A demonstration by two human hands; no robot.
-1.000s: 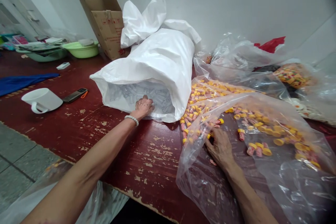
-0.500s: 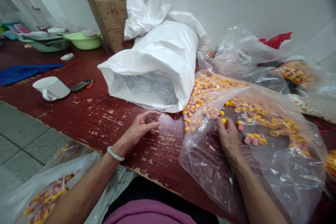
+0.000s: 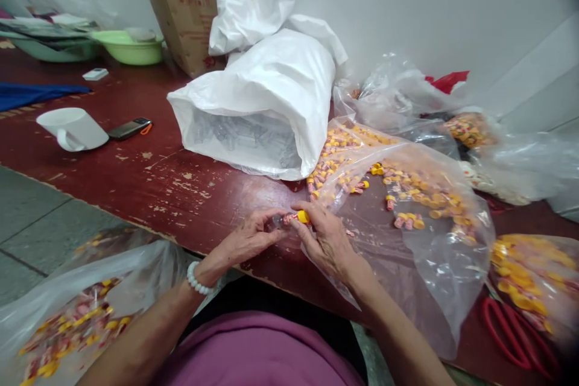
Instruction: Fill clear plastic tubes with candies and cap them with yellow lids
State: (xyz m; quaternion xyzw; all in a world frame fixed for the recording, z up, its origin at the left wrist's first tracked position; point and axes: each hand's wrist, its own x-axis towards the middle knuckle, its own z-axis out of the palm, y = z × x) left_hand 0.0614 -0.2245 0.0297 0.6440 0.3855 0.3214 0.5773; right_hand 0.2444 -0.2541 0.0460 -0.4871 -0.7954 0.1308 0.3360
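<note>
In front of me over the table, my left hand (image 3: 251,236) is closed around a small clear plastic tube (image 3: 277,219), mostly hidden by the fingers. My right hand (image 3: 329,236) pinches a yellow-capped piece (image 3: 303,216) with a pink-and-red patterned body. That patterned end meets the mouth of the tube; how far inside it sits I cannot tell. Just beyond my hands lies a white sack (image 3: 275,81), its open mouth facing me and showing many clear tubes (image 3: 244,136). To the right, a clear plastic bag (image 3: 425,265) is spread over many similar yellow-capped pieces (image 3: 409,190).
A white mug (image 3: 75,129) and a phone (image 3: 130,128) lie at left. Behind them are a green basin (image 3: 131,51) and a cardboard box (image 3: 187,18). Red-handled scissors (image 3: 511,335) lie at right by another filled bag (image 3: 534,277). A bag of finished-looking pieces (image 3: 76,325) hangs low left.
My right hand has come left out of the clear bag with a yellow-capped piece and met my left hand. My left hand is slightly lower, and the view has shifted right.
</note>
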